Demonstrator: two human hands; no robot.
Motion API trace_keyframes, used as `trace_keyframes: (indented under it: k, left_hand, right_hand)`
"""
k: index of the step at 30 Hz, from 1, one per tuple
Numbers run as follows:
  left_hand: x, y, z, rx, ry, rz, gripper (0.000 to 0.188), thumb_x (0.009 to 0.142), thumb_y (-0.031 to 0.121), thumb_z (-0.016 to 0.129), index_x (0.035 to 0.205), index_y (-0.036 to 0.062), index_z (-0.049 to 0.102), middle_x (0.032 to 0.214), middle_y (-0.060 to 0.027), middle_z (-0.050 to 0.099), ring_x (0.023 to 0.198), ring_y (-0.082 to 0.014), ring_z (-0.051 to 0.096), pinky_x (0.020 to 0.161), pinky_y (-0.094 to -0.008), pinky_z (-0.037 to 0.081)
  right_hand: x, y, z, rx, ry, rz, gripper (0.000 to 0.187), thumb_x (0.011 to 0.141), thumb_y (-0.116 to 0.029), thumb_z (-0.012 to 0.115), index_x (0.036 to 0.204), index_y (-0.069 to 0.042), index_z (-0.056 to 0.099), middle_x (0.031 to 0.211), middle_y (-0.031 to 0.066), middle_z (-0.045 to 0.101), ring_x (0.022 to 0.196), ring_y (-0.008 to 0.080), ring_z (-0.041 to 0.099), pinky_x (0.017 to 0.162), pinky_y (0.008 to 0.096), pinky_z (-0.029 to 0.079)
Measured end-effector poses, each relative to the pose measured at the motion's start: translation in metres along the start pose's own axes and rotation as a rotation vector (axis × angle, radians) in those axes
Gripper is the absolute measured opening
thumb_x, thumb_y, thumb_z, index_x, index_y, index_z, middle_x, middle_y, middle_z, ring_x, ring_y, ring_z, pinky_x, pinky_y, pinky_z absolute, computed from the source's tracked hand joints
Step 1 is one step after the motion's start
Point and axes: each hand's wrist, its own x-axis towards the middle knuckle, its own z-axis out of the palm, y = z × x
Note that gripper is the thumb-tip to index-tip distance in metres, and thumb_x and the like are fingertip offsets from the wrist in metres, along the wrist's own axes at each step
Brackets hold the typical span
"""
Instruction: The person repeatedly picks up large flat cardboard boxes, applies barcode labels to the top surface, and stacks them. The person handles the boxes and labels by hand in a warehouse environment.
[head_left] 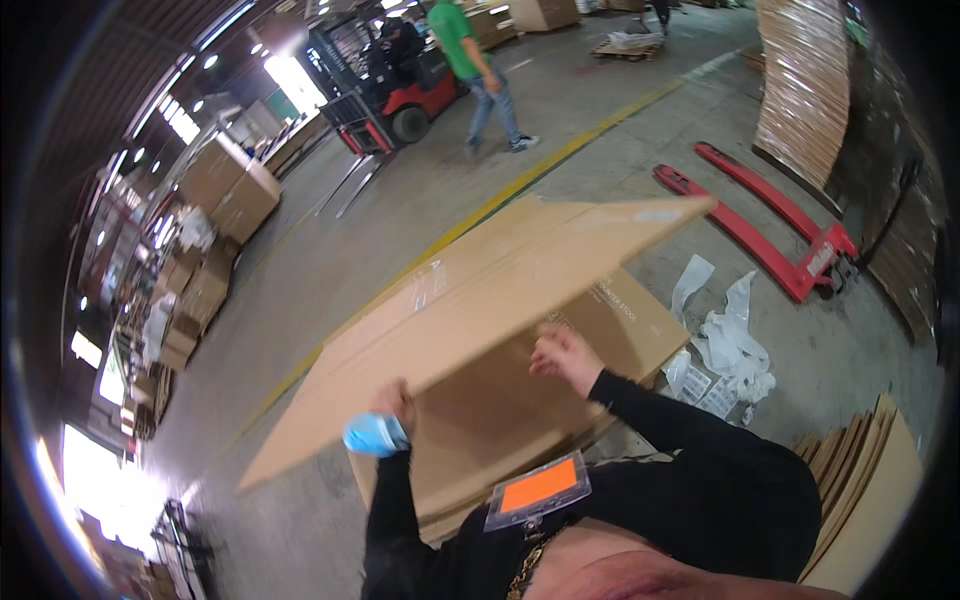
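A large flat sheet of brown cardboard (480, 310) is lifted and tilted in front of me. My left hand (392, 402) grips its near edge from below, with a crumpled blue cloth or glove (372, 434) bunched in the same hand. My right hand (565, 355) presses against the sheet's underside at its lower edge, fingers curled on it. Beneath the lifted sheet lies a stack of more flat cardboard sheets (600, 320) on the floor. My sleeves are black, and an orange badge (538, 488) hangs at my chest.
A red pallet jack (765, 225) lies on the concrete floor to the right, with white plastic scraps (725, 345) beside it. Upright cardboard stacks (860, 470) stand at right. A red forklift (400, 85) and a walking person in green (475, 65) are farther off. Boxes (225, 190) line the left.
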Motion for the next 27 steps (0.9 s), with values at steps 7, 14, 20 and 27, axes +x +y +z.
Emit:
trace_keyframes:
  k: [7, 14, 20, 27]
  left_hand:
    - [0.206, -0.007, -0.192, 0.107, 0.296, 0.286, 0.015, 0.081, 0.018, 0.069, 0.080, 0.0051, 0.060, 0.071, -0.0140, 0.056, 0.065, -0.0310, 0.056, 0.060, -0.0404, 0.044]
    - [0.331, -0.050, -0.348, -0.329, 0.150, 0.128, 0.040, 0.093, 0.023, 0.069, 0.123, -0.0017, 0.060, 0.109, -0.0076, 0.068, 0.092, -0.0118, 0.064, 0.081, -0.0266, 0.051]
    - [0.389, -0.082, -0.310, -0.333, 0.031, 0.222, 0.065, 0.087, 0.030, 0.075, 0.135, -0.0049, 0.050, 0.121, -0.0141, 0.063, 0.111, -0.0197, 0.060, 0.096, -0.0287, 0.047]
    - [0.416, -0.112, -0.277, -0.164, 0.072, 0.239, 0.059, 0.089, 0.040, 0.070, 0.128, -0.0015, 0.056, 0.115, -0.0130, 0.065, 0.107, -0.0179, 0.061, 0.093, -0.0279, 0.046]
  right_hand:
    - [-0.068, -0.079, -0.090, -0.191, 0.356, -0.212, 0.035, 0.098, -0.030, 0.056, 0.127, -0.010, 0.056, 0.086, 0.0048, 0.062, 0.074, 0.0155, 0.065, 0.072, 0.0293, 0.053]
    - [-0.157, 0.009, -0.183, 0.143, 0.854, 0.183, 0.033, 0.089, -0.032, 0.063, 0.113, -0.012, 0.055, 0.085, 0.0040, 0.058, 0.068, 0.0171, 0.061, 0.057, 0.0283, 0.048]
    - [-0.147, 0.057, -0.170, 0.022, 0.830, 0.384, 0.040, 0.090, -0.031, 0.062, 0.122, -0.010, 0.049, 0.094, 0.0082, 0.061, 0.073, 0.0218, 0.063, 0.057, 0.0322, 0.050]
    - [-0.086, 0.056, -0.123, -0.077, 0.678, 0.207, 0.028, 0.094, -0.027, 0.059, 0.118, -0.012, 0.054, 0.085, 0.0029, 0.064, 0.068, 0.0153, 0.066, 0.058, 0.0294, 0.052]
